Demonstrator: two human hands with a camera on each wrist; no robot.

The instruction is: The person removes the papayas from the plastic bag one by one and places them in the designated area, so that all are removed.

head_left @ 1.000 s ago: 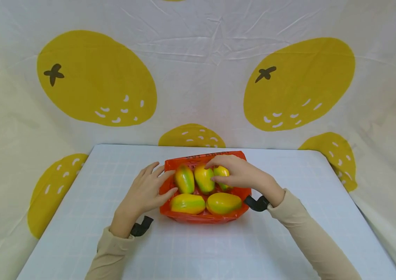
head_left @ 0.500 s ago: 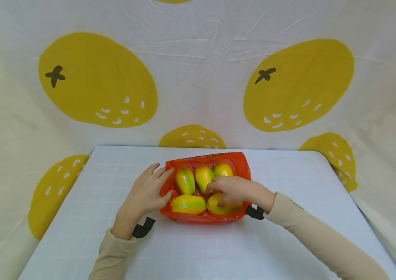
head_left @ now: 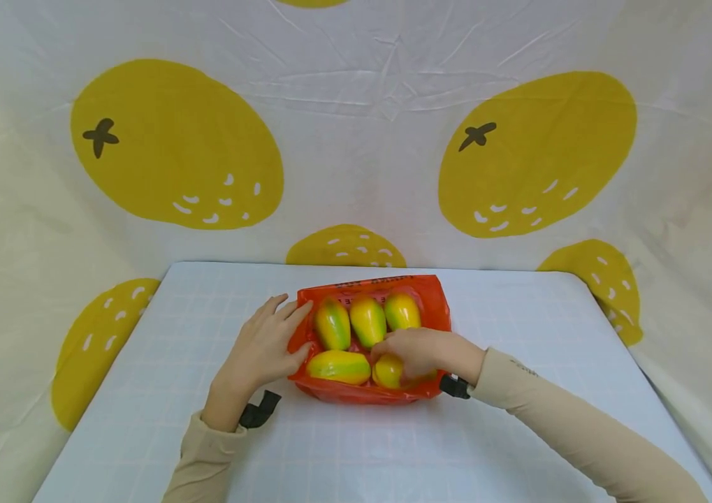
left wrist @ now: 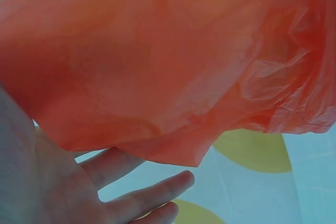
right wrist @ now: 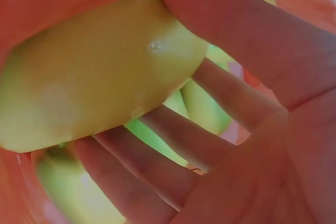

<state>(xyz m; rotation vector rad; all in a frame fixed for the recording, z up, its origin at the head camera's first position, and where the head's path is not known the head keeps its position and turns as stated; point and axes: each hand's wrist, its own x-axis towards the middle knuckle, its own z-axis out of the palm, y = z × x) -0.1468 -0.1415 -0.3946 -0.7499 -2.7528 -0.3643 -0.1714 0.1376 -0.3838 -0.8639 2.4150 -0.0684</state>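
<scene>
My right hand (head_left: 423,349) pinches the near-right mango (head_left: 387,372), far-side contact partly hidden; I'd squeeze evenly, my spread left hand (head_left: 263,348) bracing the bag (head_left: 362,396).

Red bag (head_left: 356,396) with dark lettering (head_left: 391,280) along far edge, yellow fruits (head_left: 368,321) shaded green, beige sleeves (head_left: 569,416), black wrist pieces (head_left: 260,411), pale table (head_left: 368,461) faintly gridded, white backdrop (head_left: 356,168) with mustard ovals (head_left: 179,147), dark crosses (head_left: 101,137), white dashes (head_left: 190,200)

Left sleeve (head_left: 205,450): beige, long, creased. Right sleeve (head_left: 572,412): matching beige, long, smoother; small dark marking (head_left: 524,367) near cuff, illegible. Left wrist fitting (head_left: 259,410): black, angular, bent. Right wrist fitting (head_left: 455,387): also black, partly hidden.
</scene>
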